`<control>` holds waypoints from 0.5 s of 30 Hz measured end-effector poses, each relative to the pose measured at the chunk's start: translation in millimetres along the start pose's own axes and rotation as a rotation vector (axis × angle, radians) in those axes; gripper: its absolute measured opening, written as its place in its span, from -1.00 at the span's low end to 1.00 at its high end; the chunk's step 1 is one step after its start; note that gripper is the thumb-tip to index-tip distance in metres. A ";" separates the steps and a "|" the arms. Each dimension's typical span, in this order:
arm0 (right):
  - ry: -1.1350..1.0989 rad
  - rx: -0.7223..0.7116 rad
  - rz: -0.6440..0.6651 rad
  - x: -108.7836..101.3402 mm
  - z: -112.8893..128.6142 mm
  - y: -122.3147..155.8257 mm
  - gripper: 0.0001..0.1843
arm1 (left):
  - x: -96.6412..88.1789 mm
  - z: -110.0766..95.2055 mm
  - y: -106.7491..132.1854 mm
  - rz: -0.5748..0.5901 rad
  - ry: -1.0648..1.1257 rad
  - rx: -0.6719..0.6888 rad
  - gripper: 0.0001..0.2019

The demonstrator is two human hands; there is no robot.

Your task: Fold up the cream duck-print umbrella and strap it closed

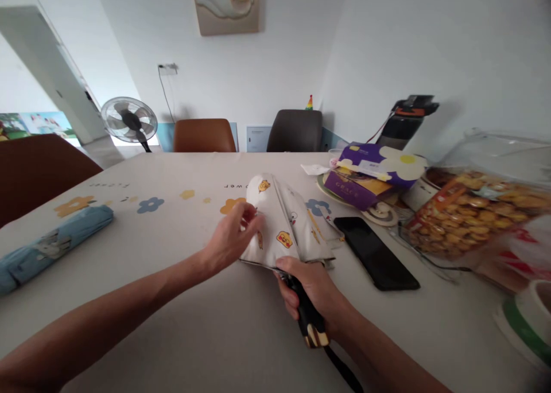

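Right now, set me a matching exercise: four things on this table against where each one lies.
Things:
1 white umbrella
2 blue umbrella
3 phone
4 purple box

Places:
a on a plate
b far left of the table, untouched
c flat, just right of the white umbrella
d gripped by left hand and right hand

Pairs: 1-d, 2-b, 3-c, 4-a.

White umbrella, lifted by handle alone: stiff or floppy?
Likely floppy: the white umbrella fabric lies in loose folds, so it would probably sag. The black handle in the right hand looks rigid. The left hand pinches a fold, suggesting thin cloth.
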State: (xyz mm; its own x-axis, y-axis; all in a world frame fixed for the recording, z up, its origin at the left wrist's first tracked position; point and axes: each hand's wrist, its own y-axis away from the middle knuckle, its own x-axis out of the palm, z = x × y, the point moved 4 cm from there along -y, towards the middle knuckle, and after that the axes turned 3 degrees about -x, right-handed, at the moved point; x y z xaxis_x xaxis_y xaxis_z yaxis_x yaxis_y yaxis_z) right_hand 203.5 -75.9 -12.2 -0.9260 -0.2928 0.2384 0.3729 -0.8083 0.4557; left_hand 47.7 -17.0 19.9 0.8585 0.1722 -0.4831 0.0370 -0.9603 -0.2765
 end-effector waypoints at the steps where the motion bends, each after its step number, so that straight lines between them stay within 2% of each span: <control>1: 0.027 0.001 -0.024 0.0 0.3 0.3 -0.60 | 7.1 -3.8 5.0 0.094 0.102 -0.110 -0.74; 4: 0.128 0.015 -0.081 1.2 0.3 1.3 -0.57 | 25.7 -15.7 15.0 0.273 0.441 -0.343 -0.67; 7: 0.196 0.045 -0.076 3.9 -1.7 1.6 -0.57 | 36.3 -20.9 13.8 0.334 0.727 -0.471 -0.65; 11: 0.208 0.077 -0.013 7.2 -4.4 2.7 -0.62 | 41.8 -16.5 5.8 0.258 0.994 -0.634 -0.59; 15: 0.170 0.070 0.037 8.0 -6.5 3.6 -0.73 | 45.6 -11.7 3.5 0.178 1.110 -0.737 -0.59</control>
State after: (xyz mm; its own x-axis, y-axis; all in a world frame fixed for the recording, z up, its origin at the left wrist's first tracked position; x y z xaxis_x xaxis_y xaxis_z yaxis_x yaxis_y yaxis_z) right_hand 197.0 -84.6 -14.2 -0.9062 -0.4083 0.1100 0.4042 -0.7599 0.5091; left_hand 92.9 -15.1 6.6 0.8253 0.1028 0.5553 -0.1543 -0.9048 0.3969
